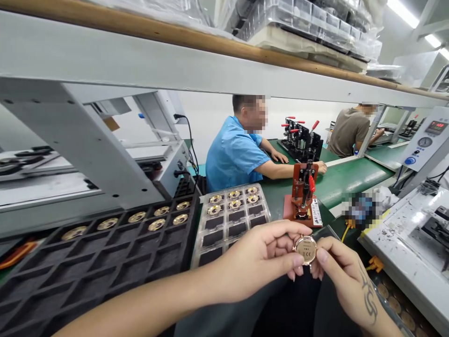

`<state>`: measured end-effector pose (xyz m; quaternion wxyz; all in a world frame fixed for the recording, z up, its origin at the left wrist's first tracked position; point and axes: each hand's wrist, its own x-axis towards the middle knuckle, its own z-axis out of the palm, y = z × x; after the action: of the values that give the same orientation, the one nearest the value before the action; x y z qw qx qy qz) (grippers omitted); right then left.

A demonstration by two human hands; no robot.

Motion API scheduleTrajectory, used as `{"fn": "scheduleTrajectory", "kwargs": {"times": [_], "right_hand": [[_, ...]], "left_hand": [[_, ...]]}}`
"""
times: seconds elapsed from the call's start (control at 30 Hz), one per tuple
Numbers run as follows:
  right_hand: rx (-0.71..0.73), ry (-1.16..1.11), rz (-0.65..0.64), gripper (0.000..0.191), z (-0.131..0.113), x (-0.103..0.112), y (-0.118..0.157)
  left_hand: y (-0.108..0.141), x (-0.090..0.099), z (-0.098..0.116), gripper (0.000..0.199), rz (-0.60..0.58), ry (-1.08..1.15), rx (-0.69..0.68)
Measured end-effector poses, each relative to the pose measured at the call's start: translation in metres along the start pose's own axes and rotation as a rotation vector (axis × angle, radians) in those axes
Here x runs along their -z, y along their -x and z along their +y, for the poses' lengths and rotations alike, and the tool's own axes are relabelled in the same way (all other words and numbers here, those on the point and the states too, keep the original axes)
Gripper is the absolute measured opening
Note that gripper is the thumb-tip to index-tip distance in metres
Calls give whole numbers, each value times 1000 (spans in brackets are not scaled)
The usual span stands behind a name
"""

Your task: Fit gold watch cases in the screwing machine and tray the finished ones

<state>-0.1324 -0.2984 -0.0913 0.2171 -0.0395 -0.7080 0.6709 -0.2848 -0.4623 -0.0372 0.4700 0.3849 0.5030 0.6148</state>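
Both hands hold one gold watch case (307,250) in front of me, its back with printed text and a CE mark turned toward the camera. My left hand (261,257) pinches its left side between thumb and fingers. From the right, my right hand (342,269) grips the opposite edge, thumb at the rim. Just beyond the hands stands a red-brown toggle press (300,196) with a red handle. Left of the hands lies a clear plastic tray (260,193) with several gold watch parts (235,204) in its far pockets.
A black compartment tray (129,267) at left holds more gold parts in its far row. A co-worker in a blue shirt (233,150) sits across the green bench (365,171), near black clamp fixtures (301,138). Overhead runs a shelf beam (210,75). A white machine (414,238) stands at right.
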Motion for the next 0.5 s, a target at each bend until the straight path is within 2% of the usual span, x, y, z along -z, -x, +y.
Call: {"fn": "scheduleTrajectory", "kwargs": {"times": [0.27,0.5], "right_hand": [[8,18,-4,34,0,4,2],[7,10,-10,34,4,10,3]], "left_hand": [[-4,-2,0,35,-10,-64,-44],[-5,-3,-2,41,29,-173,-57]]}}
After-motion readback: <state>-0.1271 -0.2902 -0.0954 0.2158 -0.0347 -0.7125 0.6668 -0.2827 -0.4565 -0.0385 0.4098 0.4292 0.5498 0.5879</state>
